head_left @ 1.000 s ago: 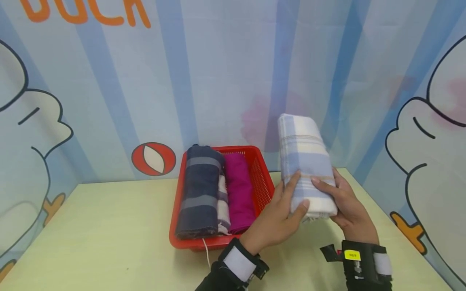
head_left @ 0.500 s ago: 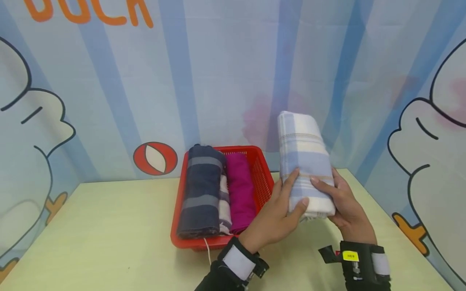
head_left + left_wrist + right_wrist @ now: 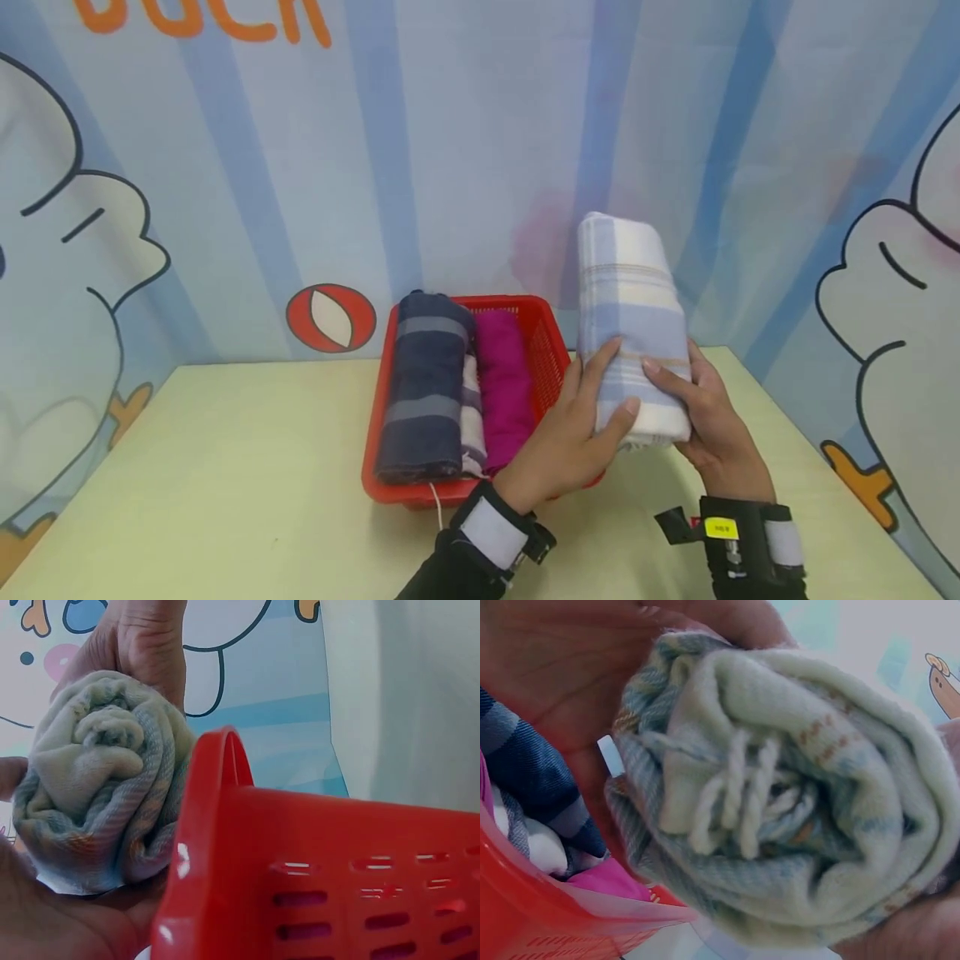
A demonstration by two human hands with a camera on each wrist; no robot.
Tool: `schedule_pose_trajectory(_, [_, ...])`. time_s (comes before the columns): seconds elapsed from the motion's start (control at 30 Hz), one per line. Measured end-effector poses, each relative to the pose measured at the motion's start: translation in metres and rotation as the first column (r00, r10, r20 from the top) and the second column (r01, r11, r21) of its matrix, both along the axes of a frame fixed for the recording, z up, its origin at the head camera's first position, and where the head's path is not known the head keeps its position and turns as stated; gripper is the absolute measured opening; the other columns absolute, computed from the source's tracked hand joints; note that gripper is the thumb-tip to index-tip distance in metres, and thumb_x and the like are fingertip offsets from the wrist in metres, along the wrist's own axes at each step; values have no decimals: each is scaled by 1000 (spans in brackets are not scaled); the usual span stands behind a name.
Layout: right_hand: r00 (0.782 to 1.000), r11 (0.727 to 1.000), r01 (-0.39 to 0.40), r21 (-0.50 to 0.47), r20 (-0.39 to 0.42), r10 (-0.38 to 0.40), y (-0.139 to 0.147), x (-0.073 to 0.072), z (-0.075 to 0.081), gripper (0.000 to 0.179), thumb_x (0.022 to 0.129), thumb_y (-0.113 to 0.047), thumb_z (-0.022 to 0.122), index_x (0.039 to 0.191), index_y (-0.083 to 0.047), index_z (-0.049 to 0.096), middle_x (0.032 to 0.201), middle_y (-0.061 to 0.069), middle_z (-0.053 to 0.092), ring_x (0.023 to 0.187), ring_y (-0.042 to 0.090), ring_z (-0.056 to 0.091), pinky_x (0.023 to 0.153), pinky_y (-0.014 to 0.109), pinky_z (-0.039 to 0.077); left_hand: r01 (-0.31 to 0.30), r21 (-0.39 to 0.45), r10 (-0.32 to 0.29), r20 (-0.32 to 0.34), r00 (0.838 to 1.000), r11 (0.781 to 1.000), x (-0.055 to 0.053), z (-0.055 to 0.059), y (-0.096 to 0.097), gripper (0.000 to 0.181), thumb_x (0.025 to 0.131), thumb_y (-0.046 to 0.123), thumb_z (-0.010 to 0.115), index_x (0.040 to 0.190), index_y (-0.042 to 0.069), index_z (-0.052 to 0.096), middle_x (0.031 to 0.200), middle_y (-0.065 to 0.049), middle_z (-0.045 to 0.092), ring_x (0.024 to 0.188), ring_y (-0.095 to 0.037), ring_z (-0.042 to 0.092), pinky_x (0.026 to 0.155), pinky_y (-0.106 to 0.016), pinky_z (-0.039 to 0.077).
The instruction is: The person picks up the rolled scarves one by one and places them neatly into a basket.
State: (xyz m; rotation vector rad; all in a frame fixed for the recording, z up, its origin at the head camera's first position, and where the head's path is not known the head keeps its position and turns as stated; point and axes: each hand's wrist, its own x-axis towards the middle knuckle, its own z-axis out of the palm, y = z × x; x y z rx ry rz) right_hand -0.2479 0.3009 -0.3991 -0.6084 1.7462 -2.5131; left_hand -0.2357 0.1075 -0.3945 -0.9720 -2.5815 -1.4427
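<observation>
A rolled scarf (image 3: 630, 308), plaid in white and light blue, is held above the table to the right of the red basket. My left hand (image 3: 562, 450) grips its near left side, thumb and fingers spread round the roll. On the opposite side my right hand (image 3: 716, 429) holds it, thumb lying on top. In the left wrist view the coiled end of the scarf (image 3: 105, 787) sits between both hands, close beside the basket wall (image 3: 225, 885). Twisted fringe strands (image 3: 742, 802) and a small white tag (image 3: 610, 756) show in the right wrist view.
The red plastic basket (image 3: 551, 350) stands on the pale table (image 3: 247, 483). Inside lie a dark blue striped roll (image 3: 423, 383), a white and purple striped roll (image 3: 472, 425) and a magenta roll (image 3: 505, 392). A cartoon-printed backdrop (image 3: 480, 150) rises behind the table.
The scarf's far end stands slightly higher in the head view, and the scarf is a little closer to the basket. Both hands keep their hold. The head view has shifted slightly.
</observation>
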Motion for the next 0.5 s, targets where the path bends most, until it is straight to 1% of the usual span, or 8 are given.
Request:
schedule_pose_trajectory(0.23, [999,999,32,9,7,-32,-4,-2,1,51,104,-7,43,151,-15,26,124,2,52,103,15,64,82,30,59,6,4,-6,1,1000,1000,-3,2,-3,67,102,49,43,155,49,2,161,-5,18,131,-25,45,103,-40,50])
schedule_pose_trajectory(0.4, [999,999,28,18,25,-29,-8,-2,1,54,104,-8,44,152,-16,22,126,2,51,104,15,64,83,30,59,11,15,-11,2,1000,1000,-4,2,-6,67,102,49,44,155,47,3,159,-4,21,130,-22,45,102,-37,51])
schedule_pose_trajectory(0.5, [1000,1000,19,18,22,-19,-9,-2,1,55,104,-7,44,153,-16,21,127,2,50,105,15,63,83,30,59,13,20,-13,0,1000,1000,-4,3,-8,66,102,49,44,156,46,5,157,-4,23,130,-21,45,102,-36,50])
